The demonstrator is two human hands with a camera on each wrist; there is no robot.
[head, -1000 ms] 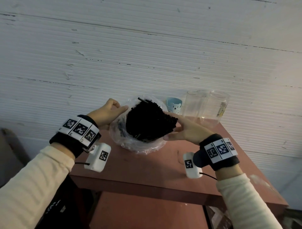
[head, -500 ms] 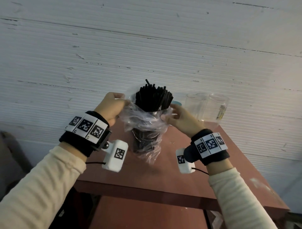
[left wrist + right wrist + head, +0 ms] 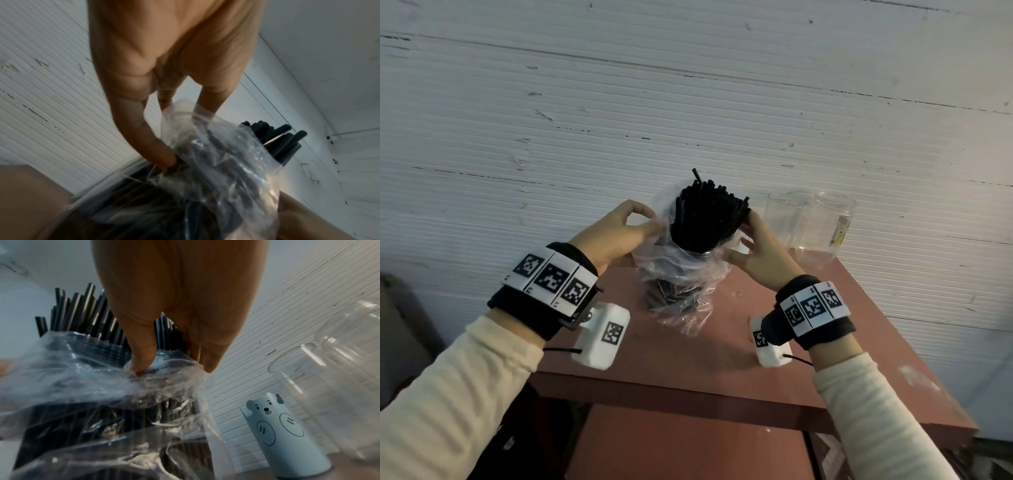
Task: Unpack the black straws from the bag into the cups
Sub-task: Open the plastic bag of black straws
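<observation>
A thick bundle of black straws (image 3: 707, 216) stands upright in a clear plastic bag (image 3: 681, 284) on the reddish table (image 3: 688, 356); the straw tops stick out above the bag's mouth. My left hand (image 3: 619, 229) pinches the bag's left rim (image 3: 176, 113) between thumb and fingers. My right hand (image 3: 760, 246) pinches the right rim (image 3: 164, 368), fingertips against the straws (image 3: 86, 318). Two clear cups (image 3: 786, 219) (image 3: 828, 229) stand at the table's back right. A pale blue bear cup (image 3: 283, 433) sits behind the bag, hidden in the head view.
A white ribbed wall (image 3: 688, 102) runs close behind the table. The table's front edge (image 3: 688, 397) lies below my wrists, with a lower reddish shelf (image 3: 688, 445) beneath it. A dark object (image 3: 400, 329) sits at the left edge.
The bag was tipped toward me with the straw ends facing up; it now stands upright. Both hands rose to the bag's mouth and pushed its rim down, baring the straw tops.
</observation>
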